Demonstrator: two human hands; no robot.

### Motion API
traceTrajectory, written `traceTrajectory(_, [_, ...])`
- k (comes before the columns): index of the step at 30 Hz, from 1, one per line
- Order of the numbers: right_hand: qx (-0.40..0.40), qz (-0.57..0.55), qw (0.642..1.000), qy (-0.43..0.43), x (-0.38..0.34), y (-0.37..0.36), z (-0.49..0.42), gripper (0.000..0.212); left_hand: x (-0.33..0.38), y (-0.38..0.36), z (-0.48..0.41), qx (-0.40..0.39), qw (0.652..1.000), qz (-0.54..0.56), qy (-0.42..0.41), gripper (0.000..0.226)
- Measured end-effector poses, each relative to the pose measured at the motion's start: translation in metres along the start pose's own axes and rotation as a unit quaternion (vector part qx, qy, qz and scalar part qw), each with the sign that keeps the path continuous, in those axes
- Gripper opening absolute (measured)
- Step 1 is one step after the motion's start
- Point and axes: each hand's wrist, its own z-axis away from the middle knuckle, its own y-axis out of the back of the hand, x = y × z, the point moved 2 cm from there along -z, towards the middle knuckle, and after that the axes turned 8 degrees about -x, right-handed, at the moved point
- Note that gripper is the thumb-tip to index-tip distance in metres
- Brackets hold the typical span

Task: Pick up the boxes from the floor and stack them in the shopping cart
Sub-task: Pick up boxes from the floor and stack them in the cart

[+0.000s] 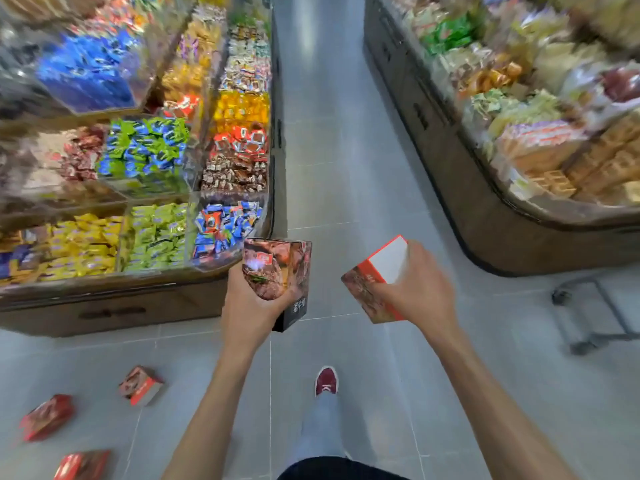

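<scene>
Ahead of our maroon shoe (326, 381), our left hand (247, 306) closes its grip round a dark meat-printed cardboard box (277, 265), long axis upright. Our right hand (422, 289) clasps a red-and-white cardboard box (384, 261), tilted up-right. Left of the shoe, three red floor boxes (140, 385) (46, 416) (83, 465) lie scattered.

Left display (156, 299): clear bins of wrapped sweets in blue, green, yellow, red.
Right display (485, 220): heaped snack packets.
Floor (329, 150): grey tiles between the displays.
Shoe (326, 381): dark red.
</scene>
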Motion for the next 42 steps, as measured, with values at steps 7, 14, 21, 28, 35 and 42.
traceTrajectory(7, [0.062, -0.054, 0.988, -0.130, 0.062, 0.029, -0.021, 0.100, 0.055, -0.074, -0.061, -0.117, 0.990, -0.050, -0.056, 0.090])
traceTrajectory(14, [0.114, -0.078, 0.955, -0.263, 0.125, 0.068, -0.044, 0.094, 0.117, -0.166, -0.116, -0.253, 0.959, -0.049, -0.117, 0.081])
traceTrajectory(21, [0.161, -0.090, 0.918, -0.351, 0.170, 0.091, -0.052, 0.072, 0.160, -0.243, -0.145, -0.340, 0.923, -0.057, -0.173, 0.082])
traceTrajectory(28, [0.219, -0.119, 0.862, -0.441, 0.232, 0.120, -0.040, 0.077, 0.216, -0.341, -0.142, -0.425, 0.877, -0.060, -0.214, 0.084])
traceTrajectory(35, [0.254, -0.142, 0.824, -0.487, 0.330, 0.165, -0.046, 0.084, 0.287, -0.460, -0.117, -0.471, 0.839, -0.093, -0.257, 0.089])
traceTrajectory(42, [0.277, -0.138, 0.804, -0.508, 0.438, 0.240, -0.064, 0.090, 0.379, -0.576, -0.082, -0.495, 0.815, -0.084, -0.288, 0.092])
